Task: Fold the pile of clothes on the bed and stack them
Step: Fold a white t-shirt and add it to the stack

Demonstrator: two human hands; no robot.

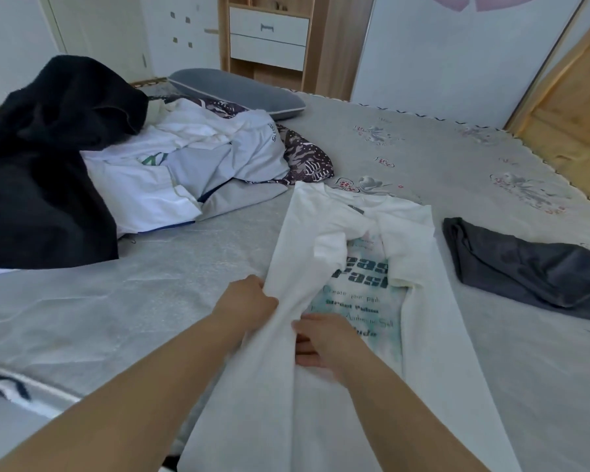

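A white T-shirt (324, 233) with teal and black printed text lies lengthwise on the grey bed (150, 284), its right side and both sleeves folded inward. My left hand (247, 299) grips the shirt's left edge, bunching the cloth and lifting it. My right hand (324, 340) pinches the same folded-over cloth from underneath, fingers curled round it. A pile of unfolded clothes (191, 158), mostly white and pale blue with a patterned dark piece, lies at the back left. A folded dark grey garment (525, 264) rests to the right of the shirt.
A large black garment (41, 158) spreads over the left of the bed. A grey pillow (235, 90) lies at the head. A wooden shelf with white drawers (269, 39) and a white wardrobe (457, 56) stand behind. The bed's right edge meets wooden flooring (573, 137).
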